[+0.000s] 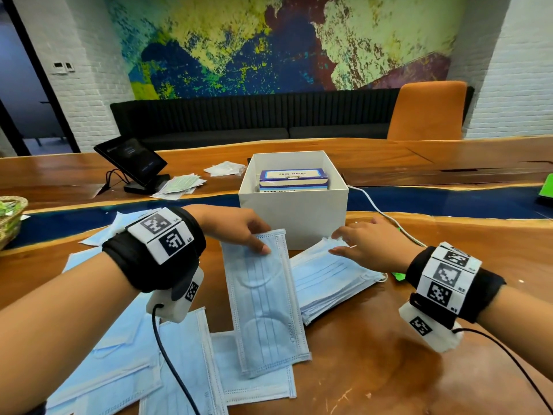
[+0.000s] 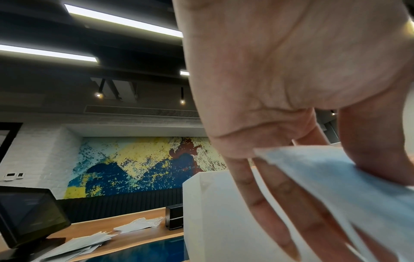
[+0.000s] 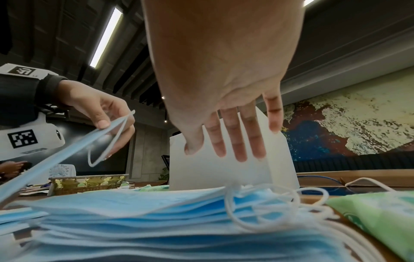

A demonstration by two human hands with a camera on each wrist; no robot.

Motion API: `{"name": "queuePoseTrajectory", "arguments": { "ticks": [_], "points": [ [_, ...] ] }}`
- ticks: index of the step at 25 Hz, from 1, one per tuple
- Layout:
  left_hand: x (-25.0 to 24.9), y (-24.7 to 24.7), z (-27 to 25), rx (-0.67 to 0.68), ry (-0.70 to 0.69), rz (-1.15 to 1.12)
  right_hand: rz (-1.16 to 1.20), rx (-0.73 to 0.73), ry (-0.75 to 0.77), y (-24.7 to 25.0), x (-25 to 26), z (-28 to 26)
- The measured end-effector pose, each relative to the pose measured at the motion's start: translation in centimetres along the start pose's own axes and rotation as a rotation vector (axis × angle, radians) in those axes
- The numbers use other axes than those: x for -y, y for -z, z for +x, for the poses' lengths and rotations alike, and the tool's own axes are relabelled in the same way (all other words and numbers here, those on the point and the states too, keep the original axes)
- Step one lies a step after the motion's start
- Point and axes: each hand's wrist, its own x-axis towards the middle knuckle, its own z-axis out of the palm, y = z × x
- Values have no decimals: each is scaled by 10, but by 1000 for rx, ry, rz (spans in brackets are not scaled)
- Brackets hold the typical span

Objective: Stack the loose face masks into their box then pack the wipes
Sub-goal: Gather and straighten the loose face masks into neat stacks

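A pale blue pleated paper face mask (image 1: 264,298) hangs from my left hand (image 1: 236,227): thumb on top and fingers (image 2: 264,200) beneath pinch its far short edge, so its length droops toward me and its near end rests on the other loose blue masks (image 1: 125,354) spread below my left wrist. I hold it by the edge, I judge, so that it stays flat and its white ear loops dangle free rather than snag.

Just right of that pinch lies the neat pile of blue masks (image 1: 329,280) on the glossy wooden surface (image 1: 389,369). My right hand (image 1: 369,242) hovers over the pile's far end, fingers (image 3: 237,141) straight and spread and gripping nothing, ready, I think, to steady the pile and square the new mask on it.

Beyond both sets of fingertips stands the open white cardboard box (image 1: 294,211), with a blue-and-white carton marked FACE MASKS (image 1: 293,179) inside. It stands close, which keeps the carry short.

The stacking step is in hand, with many masks unstacked. A green wipes packet (image 3: 385,218) lies right of my right fingers, beside the pile, waiting for the later packing.
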Motion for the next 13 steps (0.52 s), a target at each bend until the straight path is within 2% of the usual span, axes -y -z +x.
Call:
{"name": "queuePoseTrajectory", "arguments": {
  "ticks": [2,6,7,10,13],
  "points": [
    [-1,5,-3,-35,-49,-74,106,-16,14,1,3,0],
    [-1,15,-3,-199,-132,-313,879,30,18,18,14,-5],
    [0,16,-2,-243,-146,-386,986,74,27,22,16,-5],
    [1,17,1,-347,-162,-572,996,224,100,24,18,-6],
    [-1,15,1,-431,-151,-613,967,204,85,23,15,-5]
  ]
}}
